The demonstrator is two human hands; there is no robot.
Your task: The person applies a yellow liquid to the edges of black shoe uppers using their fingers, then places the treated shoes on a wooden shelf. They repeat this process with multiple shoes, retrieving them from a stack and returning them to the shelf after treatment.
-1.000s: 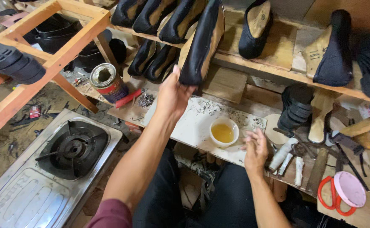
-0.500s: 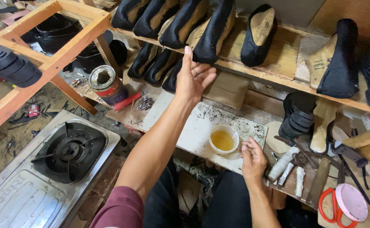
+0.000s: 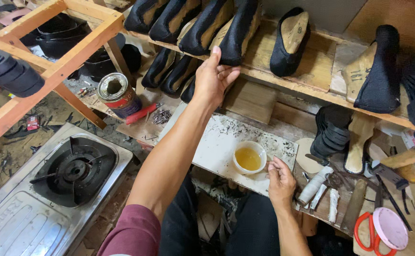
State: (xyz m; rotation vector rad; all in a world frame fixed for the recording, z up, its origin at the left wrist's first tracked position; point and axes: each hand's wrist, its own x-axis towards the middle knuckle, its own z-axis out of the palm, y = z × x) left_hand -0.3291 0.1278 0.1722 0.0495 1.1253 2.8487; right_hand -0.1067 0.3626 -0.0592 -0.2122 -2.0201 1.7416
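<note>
My open left hand [image 3: 213, 76] rests against the far black shoe [image 3: 239, 29]; I'd seat it upright, while my loosely curled right hand [image 3: 279, 182] steadies near the glue cup [image 3: 248, 157].

Left hand [image 3: 212, 78] stretched forward, fingers spread; right hand [image 3: 279, 182] loosely curled, low.

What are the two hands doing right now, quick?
Left hand: open, fingers spread against a black shoe on the wooden shelf, not gripping it.
Right hand: loosely curled beside the small cup of yellow liquid; contents cannot be told.
</note>
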